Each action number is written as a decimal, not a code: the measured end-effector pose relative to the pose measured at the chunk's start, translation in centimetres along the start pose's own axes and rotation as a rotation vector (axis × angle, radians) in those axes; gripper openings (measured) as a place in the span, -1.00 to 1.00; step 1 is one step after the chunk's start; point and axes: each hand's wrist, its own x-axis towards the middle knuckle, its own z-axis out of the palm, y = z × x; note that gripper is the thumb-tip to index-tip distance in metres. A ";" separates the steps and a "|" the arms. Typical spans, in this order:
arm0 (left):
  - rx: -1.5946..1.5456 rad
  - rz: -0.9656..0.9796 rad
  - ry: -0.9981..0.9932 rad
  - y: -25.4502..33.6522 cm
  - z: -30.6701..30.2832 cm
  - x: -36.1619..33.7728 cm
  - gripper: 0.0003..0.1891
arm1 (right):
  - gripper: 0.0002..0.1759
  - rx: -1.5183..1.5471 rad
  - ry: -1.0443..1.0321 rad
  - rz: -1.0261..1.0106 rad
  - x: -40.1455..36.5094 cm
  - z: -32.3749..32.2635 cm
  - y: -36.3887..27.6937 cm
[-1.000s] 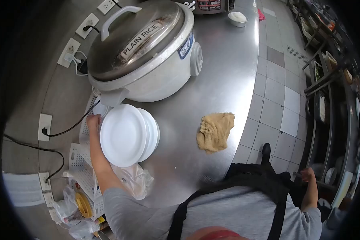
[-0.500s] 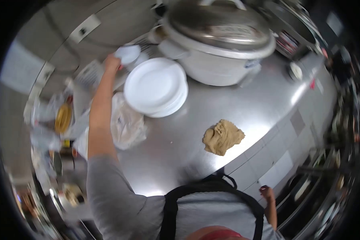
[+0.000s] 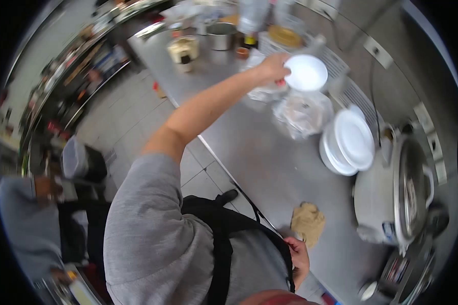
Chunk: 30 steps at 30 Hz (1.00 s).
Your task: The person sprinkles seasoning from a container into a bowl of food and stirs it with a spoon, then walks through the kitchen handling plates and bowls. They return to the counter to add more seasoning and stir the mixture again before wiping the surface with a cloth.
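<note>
My left hand [image 3: 274, 70] is stretched out over the back of the table, its fingers closed on the rim of a white bowl [image 3: 306, 72]. Below that bowl, a clear plastic bag [image 3: 304, 112] rests on the metal surface. A stack of white plates [image 3: 352, 141] stands to the right of the bag. Low by the apron and the table edge is my right hand [image 3: 297, 256], fingers curled; whatever they may hold is hidden. Just above it, a lump of tan dough [image 3: 308, 223] lies on the table.
A large lidded rice cooker [image 3: 387, 203] stands at the right. Toward the far end are a metal pot [image 3: 221, 36], a tub [image 3: 183, 51] and a yellow lid [image 3: 285, 36]. A co-worker [image 3: 23, 223] is at the left, near a bin [image 3: 84, 160].
The view has swung left, so the cooker and plates now appear at the right. My left hand has carried the white bowl away from the plates, past the bag. My right hand is nearer the dough.
</note>
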 end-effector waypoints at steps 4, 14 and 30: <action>-0.179 -0.189 0.159 -1.5 -7.7 -13.1 -0.52 | -0.93 -0.176 -0.051 -0.022 4.7 -0.8 -3.7; -0.602 -0.601 0.914 -12.3 -25.2 -38.2 -0.63 | -0.83 -0.637 -0.565 -0.166 25.4 17.7 -15.3; -0.733 -0.264 1.399 -20.7 -52.2 -45.0 -0.63 | -0.63 -1.078 -0.910 -0.561 54.6 55.4 -29.0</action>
